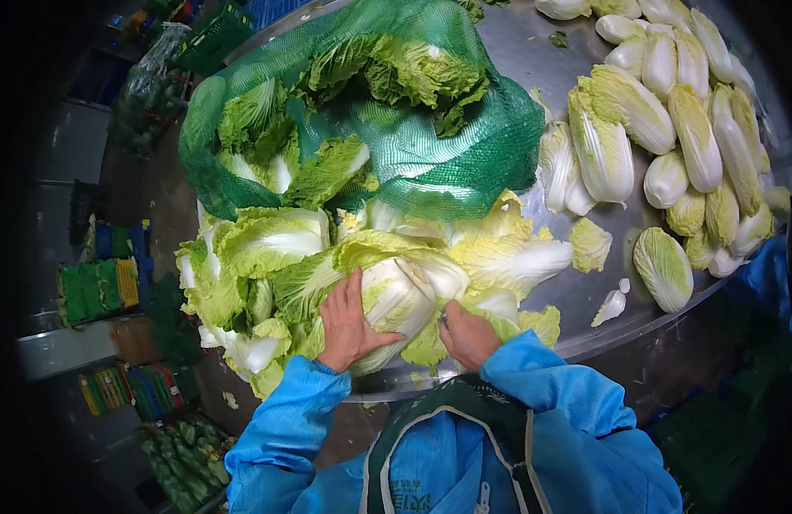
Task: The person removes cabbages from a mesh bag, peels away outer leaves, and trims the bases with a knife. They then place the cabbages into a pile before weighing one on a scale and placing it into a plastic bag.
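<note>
A napa cabbage with a thick white base lies near the front edge of the metal table. My left hand grips its left side, thumb stretched across the near part. Close to the right of that base, my right hand is closed around what looks like a small knife, mostly hidden by the fingers. Loose outer leaves are heaped to the left, and yellowish leaves lie to the right. Behind them, a green mesh bag holds more leafy cabbage.
Trimmed napa cabbages are piled at the right, with a single one nearer the table's rim. A small white scrap lies on the metal table. Crates and a heap of greens stand on the floor to the left.
</note>
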`<state>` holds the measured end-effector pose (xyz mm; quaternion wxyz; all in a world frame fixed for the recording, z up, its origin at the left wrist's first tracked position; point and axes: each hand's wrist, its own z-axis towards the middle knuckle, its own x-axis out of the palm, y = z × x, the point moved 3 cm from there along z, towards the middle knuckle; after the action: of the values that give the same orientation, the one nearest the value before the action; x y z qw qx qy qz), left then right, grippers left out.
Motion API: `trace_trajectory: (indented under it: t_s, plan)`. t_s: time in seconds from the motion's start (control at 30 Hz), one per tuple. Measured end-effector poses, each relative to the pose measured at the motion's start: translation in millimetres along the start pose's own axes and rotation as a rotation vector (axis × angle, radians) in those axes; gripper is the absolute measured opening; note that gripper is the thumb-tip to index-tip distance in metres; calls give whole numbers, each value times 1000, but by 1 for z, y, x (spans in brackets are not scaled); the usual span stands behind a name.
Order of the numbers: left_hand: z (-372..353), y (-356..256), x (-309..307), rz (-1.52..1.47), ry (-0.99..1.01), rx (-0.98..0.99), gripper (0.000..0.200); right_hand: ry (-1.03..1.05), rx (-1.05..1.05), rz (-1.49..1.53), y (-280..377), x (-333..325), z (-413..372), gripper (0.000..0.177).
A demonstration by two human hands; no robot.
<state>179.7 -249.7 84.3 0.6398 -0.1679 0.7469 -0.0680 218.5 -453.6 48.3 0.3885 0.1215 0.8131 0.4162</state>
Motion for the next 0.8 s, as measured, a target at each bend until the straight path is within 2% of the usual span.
trace_trajectory:
  t_s: [0.43,0.5,0.63,0.7,0.73,0.8]
  plan:
    - [16,24,1,-91,43,1,123,89,74,-267,-7,16,36,21]
    - [17,31,0,-147,42,45,123,168,164,-299,-22,28,58,25]
    - [16,48,1,-242,16,95,121,78,115,-327,-17,17,60,30]
    - [7,53,-3,-324,-34,212,121,333,358,518,7,-10,56,26]
    - [1,51,-5,-308,-40,218,121,329,341,525,6,-8,55,26]
    - [-10,42,-9,-286,-119,225,120,381,370,752,7,0,53,29]
